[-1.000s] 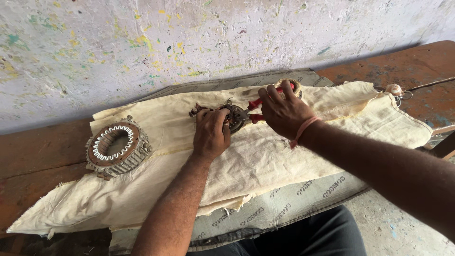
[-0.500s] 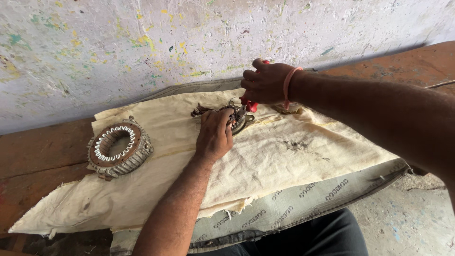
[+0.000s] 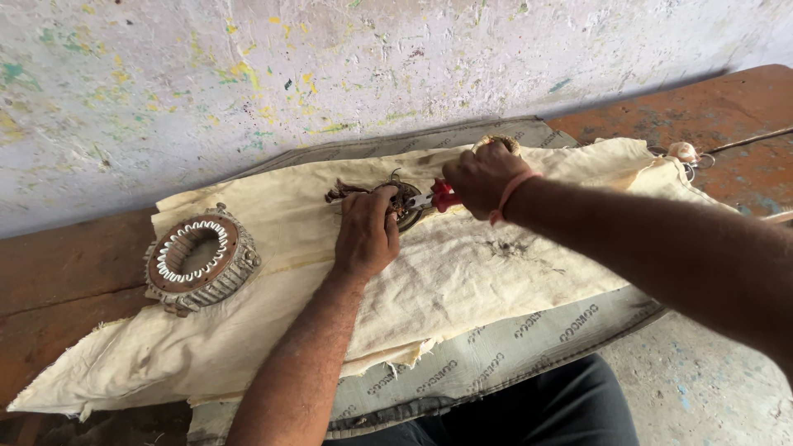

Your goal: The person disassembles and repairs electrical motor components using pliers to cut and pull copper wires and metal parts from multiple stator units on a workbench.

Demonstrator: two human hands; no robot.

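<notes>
2 stators [image 3: 198,260], 1 red-handled pliers [image 3: 436,198] in right hand [image 3: 479,177], 1 cloth [image 3: 462,272].

Whitewashed wall [image 3: 248,74], flecked with yellow, green and blue paint, rising directly behind a worn reddish-brown wooden desk [image 3: 66,264]. Cream cloth [image 3: 496,281] spread over a grey printed sheet [image 3: 496,355] covers the desk. Speckled concrete floor [image 3: 702,380] at lower right. Even, diffuse light.
</notes>
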